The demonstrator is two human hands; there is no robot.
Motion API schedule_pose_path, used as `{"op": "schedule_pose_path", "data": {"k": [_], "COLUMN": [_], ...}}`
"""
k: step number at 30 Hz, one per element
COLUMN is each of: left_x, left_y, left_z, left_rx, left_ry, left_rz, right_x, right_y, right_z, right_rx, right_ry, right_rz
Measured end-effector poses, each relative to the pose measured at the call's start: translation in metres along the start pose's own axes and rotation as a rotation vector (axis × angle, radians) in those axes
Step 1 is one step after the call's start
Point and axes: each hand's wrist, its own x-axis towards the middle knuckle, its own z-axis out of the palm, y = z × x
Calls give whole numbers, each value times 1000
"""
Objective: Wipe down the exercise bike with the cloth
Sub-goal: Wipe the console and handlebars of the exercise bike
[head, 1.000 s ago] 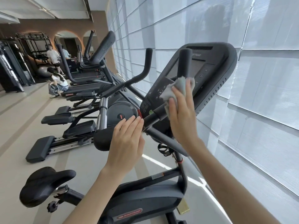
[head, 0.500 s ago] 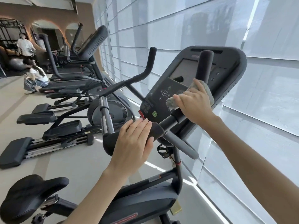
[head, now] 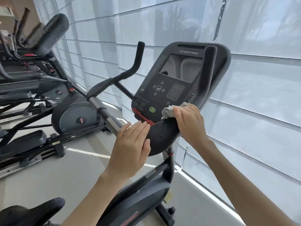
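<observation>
Saddle (head: 29, 212): seen nearest, at 7 o'clock on the exercise bike (head: 138, 203)
Left hand (head: 130, 149): laid flat, fingers straight, on the armrest pad (head: 161, 136); nothing is held
Right hand (head: 190, 123): curled round the grey cloth (head: 168, 111), which is pressed on the pad's far end
Handlebar grip (head: 207, 75): raised from just beyond the cloth toward 12 o'clock, long axis near upright; the right hand is judged nearer for it
Console (head: 162, 88): set behind the grip
Elliptical trainers (head: 73, 115): ranged at 10 o'clock

The bike (head: 140, 201) is dark grey to black. Its console (head: 169, 85) carries a green button (head: 152, 109) and a red strip (head: 142, 116). The cloth (head: 168, 111) is pale grey, the handlebar (head: 111, 123) part shiny silver. The blinds (head: 260, 103) are bluish white in horizontal bands.
</observation>
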Motion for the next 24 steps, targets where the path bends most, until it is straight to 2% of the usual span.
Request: {"op": "schedule_pose_path", "data": {"k": [3, 6, 9, 11, 13, 15, 18, 20, 24], "left_x": [-10, -17, -27, -33, -36, -37, -38, -38, -38], "left_y": [-11, -20, -28, -32, -33, -33, -33, -32, -29], "left_z": [-2, -2, -2, -3, -4, -3, -2, 0, 2], "left_rx": [-48, -89, -116, -122, -124, -124, -134, -133, -148], "left_ry": [-21, -37, -51, -57, -63, -62, -59, -53, -31], "left_rz": [-1, -3, -6, -13, -21, -21, -29, -34, -60], "right_x": [-12, -28, -18, 5, 33, 54, 50, 39, 17], "right_y": [-17, -31, -34, -29, -19, -7, 20, 29, 23], "right_z": [-7, -14, -29, -37, -44, -43, -26, -19, -19], "right_rx": [11, 68, 206, 260, 219, 126, -73, -67, 139], "right_ry": [64, 80, -1, 69, 138, 50, -245, -266, -225], "right_rz": [31, -29, 127, 230, 223, 184, 67, -18, 38]}}
